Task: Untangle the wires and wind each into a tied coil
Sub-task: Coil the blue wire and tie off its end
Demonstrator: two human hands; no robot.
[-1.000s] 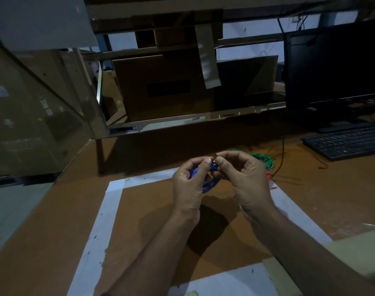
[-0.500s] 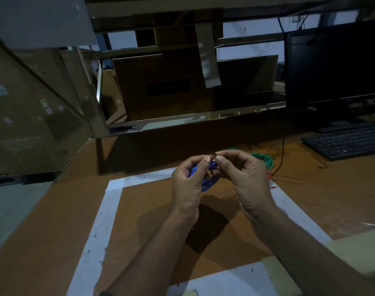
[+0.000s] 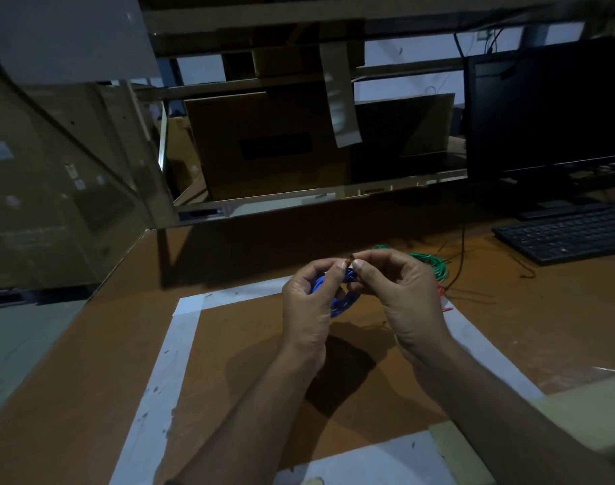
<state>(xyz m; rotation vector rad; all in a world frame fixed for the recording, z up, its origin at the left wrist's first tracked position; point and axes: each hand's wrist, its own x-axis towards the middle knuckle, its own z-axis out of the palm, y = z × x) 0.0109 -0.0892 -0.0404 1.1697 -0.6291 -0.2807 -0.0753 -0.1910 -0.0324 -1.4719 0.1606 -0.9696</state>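
Now I see both hands, left hand (image 3: 308,302) and right hand (image 3: 400,295), pinching the blue wire coil (image 3: 337,295) between them, above the taped square (image 3: 187,330).

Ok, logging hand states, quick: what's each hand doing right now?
Left hand: holds the blue wire coil.
Right hand: pinches the coil's wire end.

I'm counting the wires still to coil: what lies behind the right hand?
Behind the right hand, green wire lies in loops on the desk, with a bit of red wire nearer. The hand covers the rest of both.
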